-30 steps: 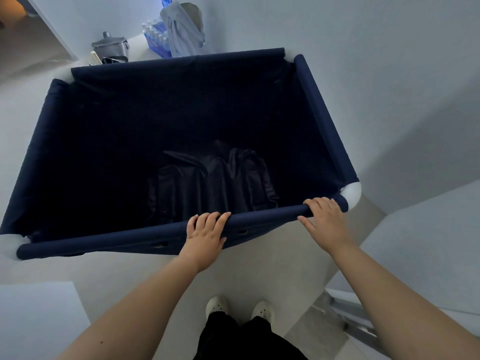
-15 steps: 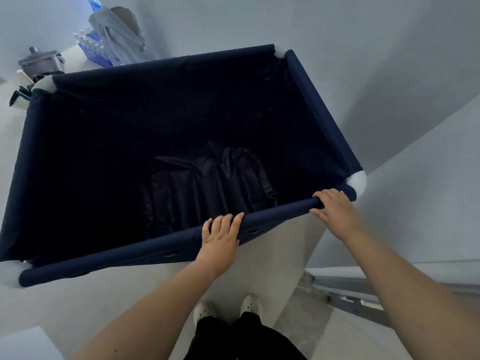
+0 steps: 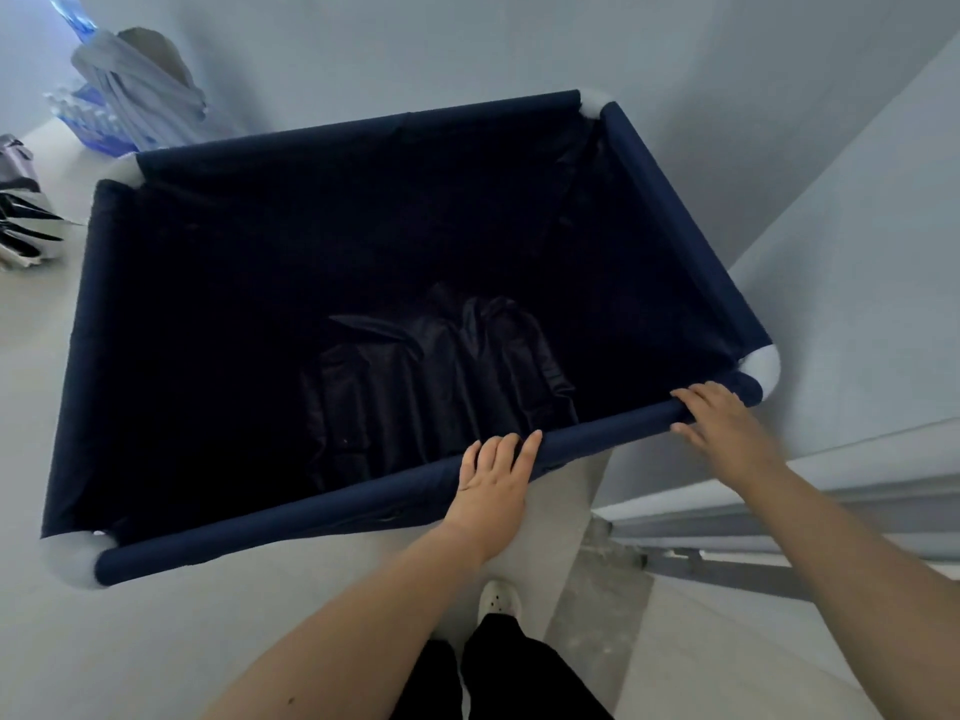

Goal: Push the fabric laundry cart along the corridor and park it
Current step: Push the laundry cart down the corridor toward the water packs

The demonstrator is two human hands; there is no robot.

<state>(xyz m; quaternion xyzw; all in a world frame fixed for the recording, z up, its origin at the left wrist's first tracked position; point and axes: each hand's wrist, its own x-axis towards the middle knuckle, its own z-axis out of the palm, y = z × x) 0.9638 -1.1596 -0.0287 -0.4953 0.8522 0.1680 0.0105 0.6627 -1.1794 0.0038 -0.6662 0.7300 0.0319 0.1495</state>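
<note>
The navy fabric laundry cart (image 3: 685,226) fills the middle of the head view, a rectangular frame with white corner joints. A dark crumpled cloth (image 3: 436,376) lies at its bottom. My left hand (image 3: 493,480) rests on the near rail a little right of its middle, fingers laid over the top. My right hand (image 3: 719,423) grips the same rail close to the near right corner joint (image 3: 761,368). The cart's wheels are hidden under the fabric.
A white wall (image 3: 779,148) runs close along the cart's right side. A metal floor track (image 3: 727,558) lies at the lower right. At the far left stand a pack of water bottles (image 3: 83,122), a grey draped cloth (image 3: 140,90) and striped bags (image 3: 26,226).
The cart has swung clockwise and moved toward the right wall. The items at the far end have slid left in view. Both hands stay on the near rail.
</note>
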